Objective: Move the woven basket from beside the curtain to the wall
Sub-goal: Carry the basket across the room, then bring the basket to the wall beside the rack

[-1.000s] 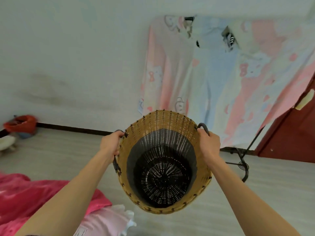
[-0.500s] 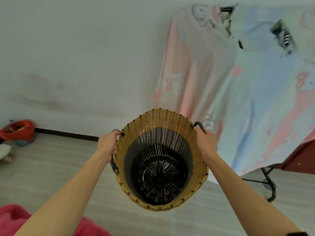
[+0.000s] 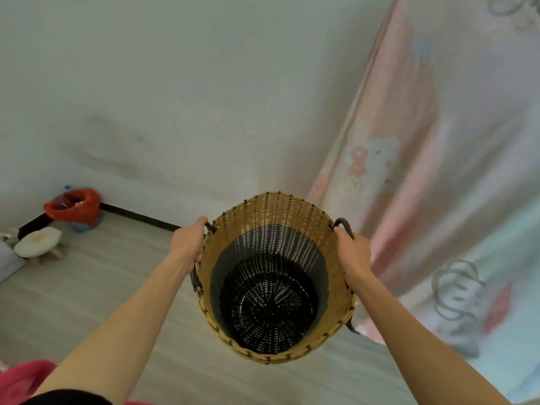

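Woven basket (image 3: 264,217) w/ 2 hands, no labels.

Tan-yellow weave with dark rim stitches and a black lower half on the woven basket (image 3: 270,229); pastel pink, blue and white cartoon print on the curtain (image 3: 432,159); pale grey-white on the wall (image 3: 181,83); grey wood grain on the floor (image 3: 87,287); red on the tub (image 3: 73,204).

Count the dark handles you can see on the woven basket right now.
2. On the tan and black woven basket, the left dark handle sits under the left hand; the right dark handle is gripped by the right hand.
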A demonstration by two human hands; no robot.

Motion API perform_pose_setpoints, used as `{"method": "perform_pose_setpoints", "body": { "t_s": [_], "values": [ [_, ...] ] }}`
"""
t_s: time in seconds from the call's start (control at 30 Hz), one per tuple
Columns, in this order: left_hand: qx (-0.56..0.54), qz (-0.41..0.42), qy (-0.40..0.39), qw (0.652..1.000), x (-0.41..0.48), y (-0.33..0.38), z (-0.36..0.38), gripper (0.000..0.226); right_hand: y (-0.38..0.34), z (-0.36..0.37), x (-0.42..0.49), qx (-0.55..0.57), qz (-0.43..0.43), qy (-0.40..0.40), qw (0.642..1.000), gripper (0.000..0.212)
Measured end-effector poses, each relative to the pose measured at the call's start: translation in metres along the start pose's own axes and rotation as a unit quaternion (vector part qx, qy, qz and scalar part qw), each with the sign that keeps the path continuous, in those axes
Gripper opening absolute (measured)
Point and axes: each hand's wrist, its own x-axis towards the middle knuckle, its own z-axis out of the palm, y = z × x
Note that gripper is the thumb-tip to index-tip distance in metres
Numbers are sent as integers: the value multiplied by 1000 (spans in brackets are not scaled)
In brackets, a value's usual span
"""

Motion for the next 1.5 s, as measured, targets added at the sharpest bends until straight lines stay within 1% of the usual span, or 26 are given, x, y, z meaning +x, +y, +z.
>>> {"method": "perform_pose_setpoints", "body": {
  "t_s": [0.13,0.27,0.37,0.47,0.6,0.7,0.8,0.9,1.0,1.07,1.13,1.2,1.33,1.4,1.5],
  "values": [
    [28,-2,23,999,59,12,11,37,-5,48,58,-17,6,-21,1000,38],
    [53,-13,26,998,109,15,16,37,-5,89,103,-39,8,-43,998,33],
    [83,-23,32,996,155,14,20,40,-2,123,134,-58,12,-42,997,30],
    [126,-37,5,991,211,12,26,44,9,161,169,-81,17,-41,996,34],
    [163,-65,-76,981,289,8,38,39,26,208,210,-124,41,-27,991,42],
    [196,-92,-159,963,353,8,50,23,42,244,241,-147,92,-17,985,42],
    [268,-96,-200,938,399,-4,69,15,63,267,266,-146,141,-10,979,31],
    [335,-88,-219,912,436,-29,88,17,91,280,286,-165,181,-3,970,24],
    [395,-66,-239,884,469,-59,109,21,125,293,311,-183,203,7,962,24],
    [432,-42,-250,866,486,-74,121,26,146,300,324,-195,213,5,957,18],
    [453,-25,-245,857,506,-94,135,28,175,312,342,-204,220,5,954,19],
    [460,-18,-231,857,527,-118,149,29,201,324,359,-212,223,8,951,17],
    [474,-11,-193,859,565,-164,172,22,251,353,385,-232,217,19,948,14],
    [490,-13,-172,854,578,-180,178,17,272,364,393,-220,221,34,949,13],
    [501,-12,-157,851,602,-210,189,18,304,379,407,-206,232,38,950,17]
  ]
}}
